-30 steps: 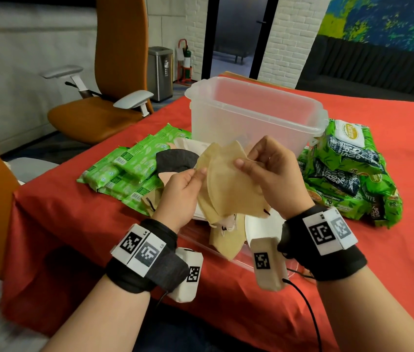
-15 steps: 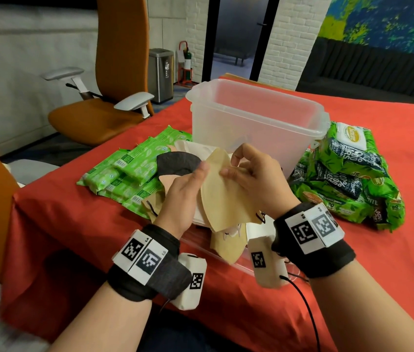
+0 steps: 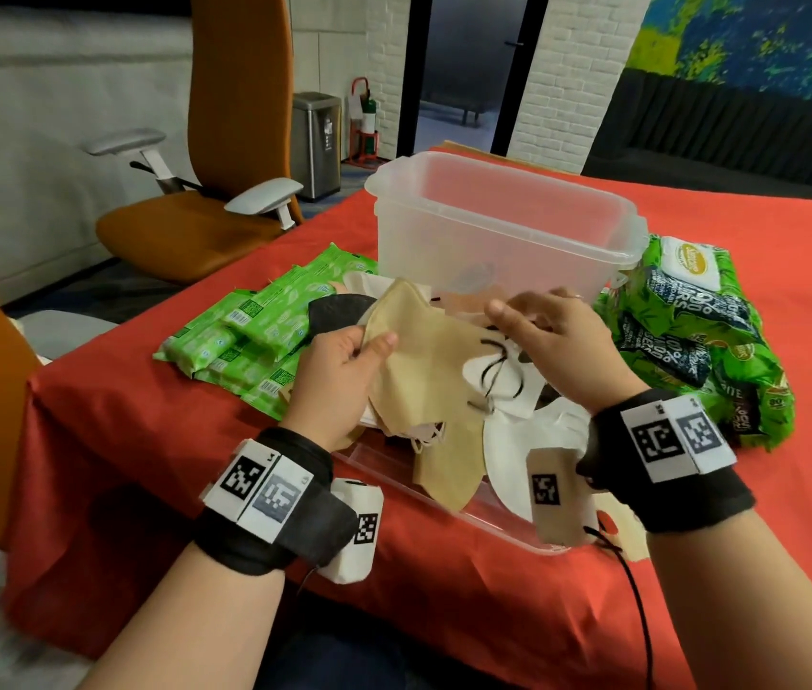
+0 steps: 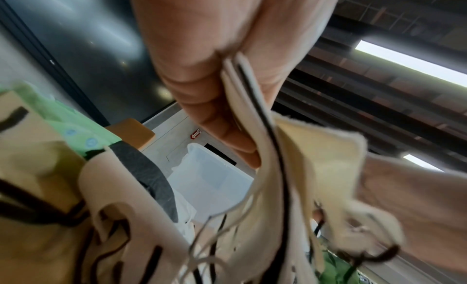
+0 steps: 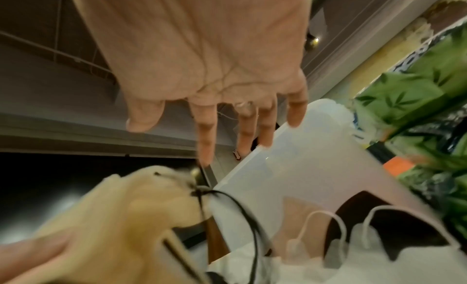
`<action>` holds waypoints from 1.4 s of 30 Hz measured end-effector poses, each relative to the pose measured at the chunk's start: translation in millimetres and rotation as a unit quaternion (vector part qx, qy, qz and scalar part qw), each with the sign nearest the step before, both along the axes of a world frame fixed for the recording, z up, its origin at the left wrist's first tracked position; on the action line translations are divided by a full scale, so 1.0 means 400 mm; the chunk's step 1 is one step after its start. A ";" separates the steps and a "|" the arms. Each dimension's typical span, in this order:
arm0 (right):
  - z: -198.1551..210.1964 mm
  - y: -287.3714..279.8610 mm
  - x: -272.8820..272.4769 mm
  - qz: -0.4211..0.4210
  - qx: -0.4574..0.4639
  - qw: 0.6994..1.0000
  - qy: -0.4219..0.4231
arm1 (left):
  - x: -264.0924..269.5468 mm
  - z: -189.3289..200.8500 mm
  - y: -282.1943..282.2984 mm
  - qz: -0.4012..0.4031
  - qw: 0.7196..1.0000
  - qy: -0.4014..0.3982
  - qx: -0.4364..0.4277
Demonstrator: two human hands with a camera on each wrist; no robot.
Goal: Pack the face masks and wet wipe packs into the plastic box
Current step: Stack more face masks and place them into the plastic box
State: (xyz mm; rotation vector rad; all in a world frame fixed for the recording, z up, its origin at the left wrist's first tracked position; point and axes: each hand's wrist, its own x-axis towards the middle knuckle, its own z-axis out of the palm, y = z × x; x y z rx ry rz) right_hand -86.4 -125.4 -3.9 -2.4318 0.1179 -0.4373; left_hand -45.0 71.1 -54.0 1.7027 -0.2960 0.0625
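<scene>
My left hand pinches a small stack of tan face masks by its left edge, just in front of the clear plastic box. In the left wrist view the thumb and fingers clamp several mask layers. My right hand hovers over the masks' right end with straight fingers and holds nothing. More masks, white and black, lie under my hands. Light green wipe packs lie left of the box and dark green ones right of it.
A clear flat lid lies under the mask pile near the table's front edge. The table has a red cloth. An orange office chair stands off its left side, with a steel bin beyond.
My right hand has let go of the tan masks, opened and shifted right. The left hand keeps them and has laid them flatter and lower.
</scene>
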 end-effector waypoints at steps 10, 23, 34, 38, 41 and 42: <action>-0.035 0.082 0.005 0.078 0.013 0.996 -0.049 | -0.020 0.003 -0.019 -0.043 0.999 -0.011 0.018; -0.061 0.082 0.015 0.068 0.197 0.976 -0.069 | -0.040 0.010 -0.032 -0.148 0.984 -0.033 -0.089; -0.084 0.057 0.009 0.198 0.243 0.946 0.089 | -0.020 -0.018 -0.026 -0.153 0.987 -0.033 -0.033; -0.071 0.039 0.031 0.200 0.124 0.967 0.100 | -0.006 -0.035 -0.018 -0.125 0.992 -0.001 -0.033; -0.039 0.019 0.061 0.144 0.000 0.986 0.084 | 0.005 -0.041 -0.004 -0.067 0.997 -0.022 -0.016; -0.030 0.007 0.076 0.107 -0.029 0.992 0.067 | 0.008 -0.042 0.000 -0.060 0.998 -0.024 -0.012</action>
